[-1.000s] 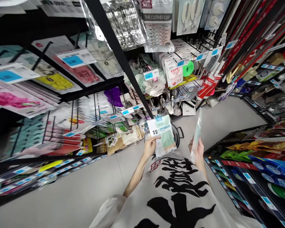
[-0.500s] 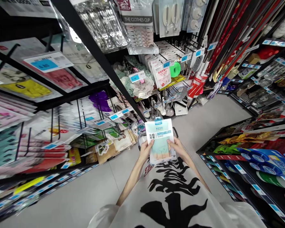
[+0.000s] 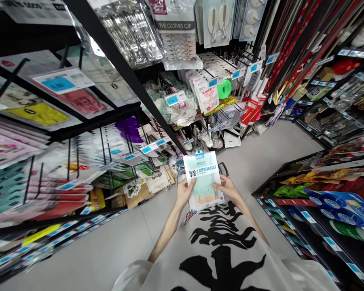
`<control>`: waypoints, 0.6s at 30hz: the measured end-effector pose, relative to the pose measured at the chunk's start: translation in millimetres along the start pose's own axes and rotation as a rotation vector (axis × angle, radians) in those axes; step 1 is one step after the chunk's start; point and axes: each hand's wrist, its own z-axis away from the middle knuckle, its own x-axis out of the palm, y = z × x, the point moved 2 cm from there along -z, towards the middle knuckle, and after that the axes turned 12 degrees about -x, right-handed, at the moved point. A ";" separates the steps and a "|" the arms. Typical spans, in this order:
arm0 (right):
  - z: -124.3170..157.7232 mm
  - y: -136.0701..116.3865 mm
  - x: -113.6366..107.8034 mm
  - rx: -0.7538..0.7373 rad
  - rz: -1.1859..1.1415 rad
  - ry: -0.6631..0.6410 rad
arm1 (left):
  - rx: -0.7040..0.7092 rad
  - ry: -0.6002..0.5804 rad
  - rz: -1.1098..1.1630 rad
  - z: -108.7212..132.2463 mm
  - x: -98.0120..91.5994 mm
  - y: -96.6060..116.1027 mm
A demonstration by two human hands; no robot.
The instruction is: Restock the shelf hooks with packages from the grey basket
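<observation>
A white and pale-green packet of disposable latex gloves (image 3: pixel 204 188) is held up in front of my chest, its printed face toward me. My left hand (image 3: pixel 185 192) grips its left edge, thumb lying on the front. On the right edge, my right hand (image 3: pixel 227 189) pinches the packet with the thumb on the front; the other fingers are partly hidden behind it. Past the packet, part of a dark-rimmed basket or cart (image 3: pixel 222 168) shows, mostly covered by the packet and my hands.
Hanging packs of gloves (image 3: pixel 36 113) fill the rack on the left. Ahead hang clothes clips (image 3: pixel 182 44) and bath puffs (image 3: pixel 182 111). Low shelves with blue-topped packs (image 3: pixel 336 210) line the right. Grey floor (image 3: pixel 279 141) runs between the racks.
The glove packet has shifted slightly left and tilted a little in my hands. My right thumb sits slightly farther left. Both hands keep hold of it.
</observation>
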 end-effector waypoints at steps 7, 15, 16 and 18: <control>-4.5 6.2 -1.7 -0.033 0.018 0.097 | 0.016 -0.100 -0.042 2.1 3.9 10.9; -5.5 3.2 -5.6 -0.048 0.010 0.094 | -0.036 -0.103 0.015 1.6 11.7 11.4; -5.6 2.1 -5.7 -0.048 0.005 0.085 | -0.040 -0.097 0.019 0.9 12.0 11.0; -5.8 0.0 -5.6 -0.037 0.004 0.048 | -0.040 -0.092 0.013 -0.5 11.8 10.1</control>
